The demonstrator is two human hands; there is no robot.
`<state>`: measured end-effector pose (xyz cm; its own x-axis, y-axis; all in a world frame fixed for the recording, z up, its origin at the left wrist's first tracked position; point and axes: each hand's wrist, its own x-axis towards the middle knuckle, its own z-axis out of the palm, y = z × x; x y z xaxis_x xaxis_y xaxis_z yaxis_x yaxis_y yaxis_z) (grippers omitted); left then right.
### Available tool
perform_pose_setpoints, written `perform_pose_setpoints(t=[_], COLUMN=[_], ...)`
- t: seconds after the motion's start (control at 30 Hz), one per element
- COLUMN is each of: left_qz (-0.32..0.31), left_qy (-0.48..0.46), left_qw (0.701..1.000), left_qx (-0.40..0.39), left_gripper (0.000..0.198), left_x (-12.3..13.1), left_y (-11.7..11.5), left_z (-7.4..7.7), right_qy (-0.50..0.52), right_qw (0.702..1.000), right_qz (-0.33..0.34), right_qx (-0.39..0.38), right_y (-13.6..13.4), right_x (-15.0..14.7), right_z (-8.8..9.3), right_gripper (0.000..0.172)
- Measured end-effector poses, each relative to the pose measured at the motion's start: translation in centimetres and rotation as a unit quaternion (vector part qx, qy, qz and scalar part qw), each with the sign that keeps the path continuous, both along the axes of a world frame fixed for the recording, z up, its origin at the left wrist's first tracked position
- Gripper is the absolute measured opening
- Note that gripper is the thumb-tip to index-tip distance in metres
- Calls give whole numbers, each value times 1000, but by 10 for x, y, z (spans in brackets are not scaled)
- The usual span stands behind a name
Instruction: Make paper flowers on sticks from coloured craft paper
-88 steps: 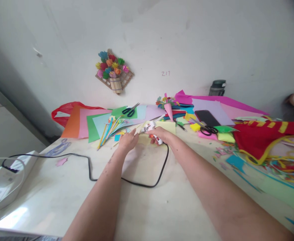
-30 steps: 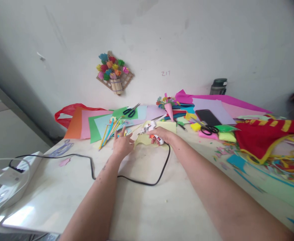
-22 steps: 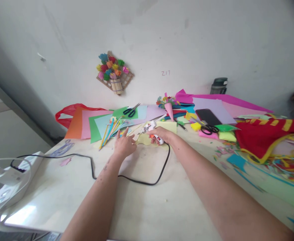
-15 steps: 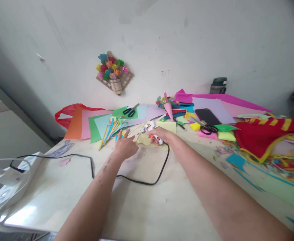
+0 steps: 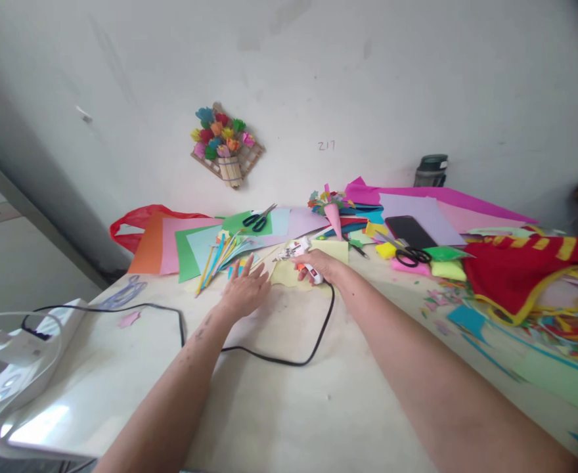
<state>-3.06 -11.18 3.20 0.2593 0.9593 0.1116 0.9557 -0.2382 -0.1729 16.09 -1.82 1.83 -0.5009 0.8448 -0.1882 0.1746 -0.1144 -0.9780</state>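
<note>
My right hand (image 5: 317, 264) is wrapped round a white hot glue gun (image 5: 299, 249) with an orange trigger, its nozzle pointing left. From its handle a black cord (image 5: 289, 361) loops across the table. My left hand (image 5: 244, 289) is to the left of the nozzle, fingers spread and holding nothing I can see. Pale yellow paper (image 5: 331, 251) lies under and behind the glue gun. Just beyond my left fingers is a bundle of coloured paper strips (image 5: 220, 259); small blue and yellow pieces by the fingertips are partly hidden.
Scissors (image 5: 259, 219) lie on coloured sheets at the back; black-handled scissors (image 5: 407, 253) lie beside a phone (image 5: 410, 231). A pink paper cone with flowers (image 5: 332, 210) stands near the wall. A power strip (image 5: 47, 348) is at left, red-and-yellow cloth (image 5: 510, 272) at right.
My left hand has shifted slightly left and its fingers have spread and straightened. The glue gun stays in my right hand, almost unmoved. The view has tipped a little.
</note>
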Motion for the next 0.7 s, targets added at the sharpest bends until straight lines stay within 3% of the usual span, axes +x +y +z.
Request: perform_pose_setpoints(t=[0.27,0.4,0.7], left_qz=[10,-18,0], left_qy=[-48,-13,-16], left_qw=[999,1000,1000], left_qx=[-16,-4,-13], left_gripper=[49,46,55], left_x=[-17,-18,0], left_y=[38,48,50], left_z=[-30,-28,-19], right_qy=[44,66,91], right_qw=[997,995,993], right_qz=[-52,-70,-79], right_qx=[20,22,1], right_y=[3,5,5], right_x=[2,1,2], right_z=[-1,-4,-6], right_gripper=[32,28,26])
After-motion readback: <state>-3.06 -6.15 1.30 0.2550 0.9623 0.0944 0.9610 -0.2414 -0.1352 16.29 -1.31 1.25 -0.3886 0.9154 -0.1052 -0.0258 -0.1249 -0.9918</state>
